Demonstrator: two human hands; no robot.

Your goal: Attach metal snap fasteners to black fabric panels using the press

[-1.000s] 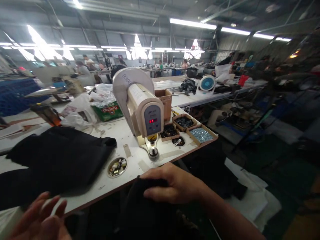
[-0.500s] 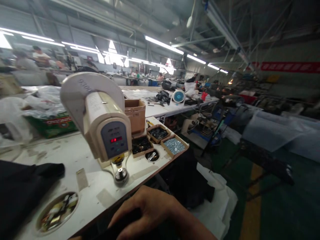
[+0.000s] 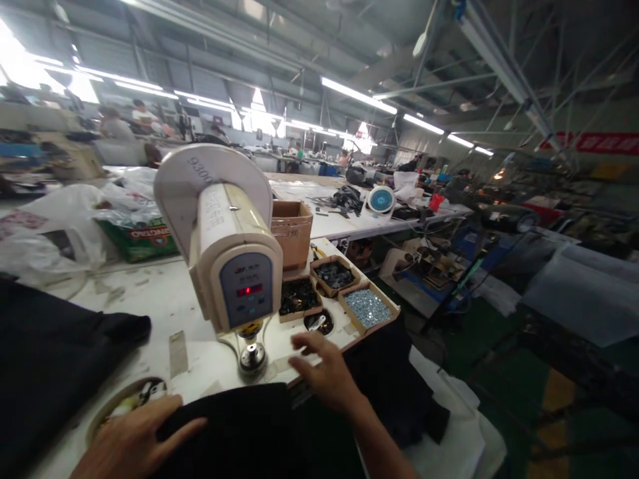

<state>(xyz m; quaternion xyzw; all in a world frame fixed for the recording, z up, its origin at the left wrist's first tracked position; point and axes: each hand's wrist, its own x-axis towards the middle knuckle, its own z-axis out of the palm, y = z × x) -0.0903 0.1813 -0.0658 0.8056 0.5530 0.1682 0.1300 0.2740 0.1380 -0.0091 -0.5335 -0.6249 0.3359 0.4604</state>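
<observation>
While left hand (image 3: 132, 436) holds black cloth (image 3: 244, 432) at near edge of tabletop (image 3: 200, 359), in front of cream machine (image 3: 237, 233) marked 9300, right hand (image 3: 327, 372) hovers, fingers parted, near 3 cardboard trays (image 3: 384, 320) of small parts (image 3: 368, 306).

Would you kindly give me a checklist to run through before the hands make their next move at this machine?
1. Left hand gripping the held black cloth: ok, at its edge.
2. Right hand free: ok, open with nothing visible in it.
3. Display lit: ok, it glows red.
4. Display reading right: cannot tell, digits unclear.
5. Held black cloth on the round metal base: not ok, it lies nearer the wearer.
6. Tray of silvery pieces stocked: ok.
</observation>
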